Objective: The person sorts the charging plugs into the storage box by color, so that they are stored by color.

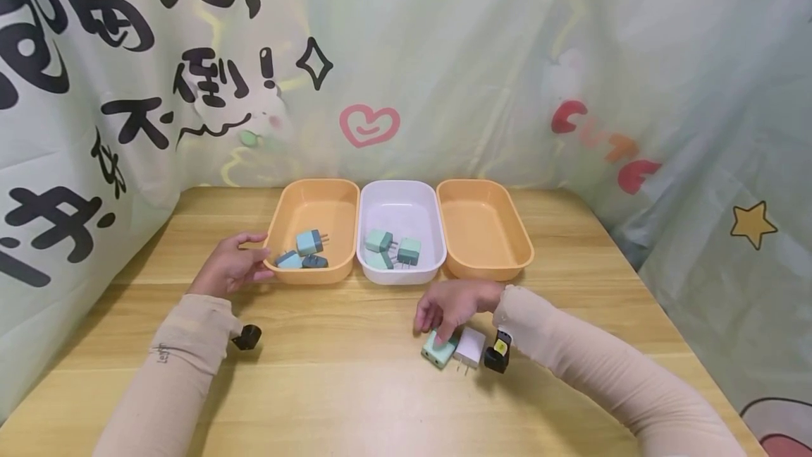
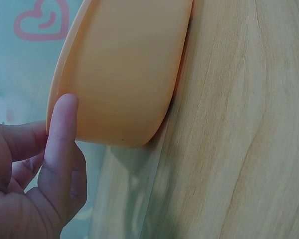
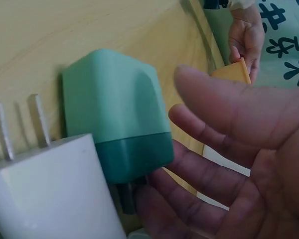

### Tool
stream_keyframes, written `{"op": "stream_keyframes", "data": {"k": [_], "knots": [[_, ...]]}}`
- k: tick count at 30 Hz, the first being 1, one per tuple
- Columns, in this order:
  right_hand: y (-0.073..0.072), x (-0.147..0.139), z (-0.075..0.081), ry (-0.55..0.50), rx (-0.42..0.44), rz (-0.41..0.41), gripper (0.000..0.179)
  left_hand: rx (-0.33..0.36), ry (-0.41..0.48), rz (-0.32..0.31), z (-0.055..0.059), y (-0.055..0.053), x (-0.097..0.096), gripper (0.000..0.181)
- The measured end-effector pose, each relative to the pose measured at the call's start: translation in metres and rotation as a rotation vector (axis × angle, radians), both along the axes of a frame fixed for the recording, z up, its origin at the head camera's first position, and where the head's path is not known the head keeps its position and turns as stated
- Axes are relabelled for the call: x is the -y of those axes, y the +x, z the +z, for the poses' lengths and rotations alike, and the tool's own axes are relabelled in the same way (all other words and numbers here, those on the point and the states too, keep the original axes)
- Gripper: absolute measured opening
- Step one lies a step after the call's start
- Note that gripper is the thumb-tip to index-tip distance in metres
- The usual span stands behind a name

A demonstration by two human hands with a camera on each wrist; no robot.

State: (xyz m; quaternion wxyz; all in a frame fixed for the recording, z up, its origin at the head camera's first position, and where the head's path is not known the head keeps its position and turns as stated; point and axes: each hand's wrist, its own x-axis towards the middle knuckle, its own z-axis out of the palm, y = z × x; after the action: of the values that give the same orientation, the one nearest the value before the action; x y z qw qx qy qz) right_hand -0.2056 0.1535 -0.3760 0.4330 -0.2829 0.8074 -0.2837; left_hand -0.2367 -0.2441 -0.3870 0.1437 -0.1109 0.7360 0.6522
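Observation:
My left hand [image 1: 236, 266] pinches the rim of the left orange tray [image 1: 342, 276], one finger lying along its outer wall [image 2: 119, 89] in the left wrist view. At the front right, my right hand [image 1: 459, 305] reaches over a green charger plug [image 1: 439, 350], which has a darker green band at its pronged end [image 3: 137, 157]. In the right wrist view the thumb [image 3: 204, 92] stands apart from this plug, while the other fingertips are close by its prongs. A white charger plug [image 1: 470, 348] lies right beside it, prongs toward me.
Blue charger plugs [image 1: 309, 242] lie in the left tray. In the white middle tray [image 1: 402, 276] are three green plugs [image 1: 409, 251]. Another orange tray [image 1: 485, 224] stands at the right of the row. A printed cloth [image 1: 444, 76] hangs behind the wooden table [image 1: 330, 386].

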Motion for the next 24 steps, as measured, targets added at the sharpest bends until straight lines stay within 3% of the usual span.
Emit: {"op": "stream_keyframes", "data": {"k": [5,13,24], "knots": [[-0.0008,0.0009,-0.0013,0.039,-0.024,0.055,0.042,0.000,-0.010,-0.004,0.0004,0.0009,0.0000,0.058],[0.0038,0.0035,-0.0026,0.099,-0.146,0.090,0.050,0.016,-0.008,0.002,0.0005,-0.0010,0.0010,0.059],[0.0087,0.0066,0.0008,0.187,-0.207,0.177,0.040,0.012,0.005,0.002,0.0012,-0.0003,0.0007,0.059]]}}
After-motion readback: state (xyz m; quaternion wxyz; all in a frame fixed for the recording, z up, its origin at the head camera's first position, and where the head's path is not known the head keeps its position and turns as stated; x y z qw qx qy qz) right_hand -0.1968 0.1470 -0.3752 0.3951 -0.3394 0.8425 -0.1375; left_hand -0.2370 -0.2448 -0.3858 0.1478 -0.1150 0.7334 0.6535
